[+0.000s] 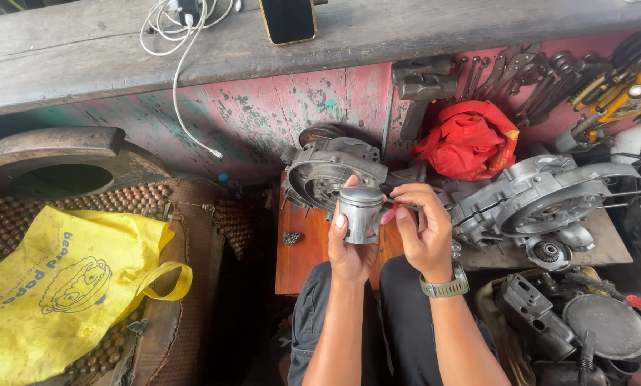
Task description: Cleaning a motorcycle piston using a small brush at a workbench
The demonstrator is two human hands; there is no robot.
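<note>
The left hand [350,246] is gripping the piston [361,214] upright; the right hand [422,227] is pinching at its side. Both crankcase halves [333,174] are lying apart, unassembled.

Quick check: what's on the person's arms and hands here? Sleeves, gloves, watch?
Both hands are bare, no gloves. The left hand and its forearm carry nothing: no sleeve, band or ring shows. The right hand has a wristwatch with a grey-green strap on the wrist; its forearm is bare too. No sleeves reach into view on either arm.
</note>
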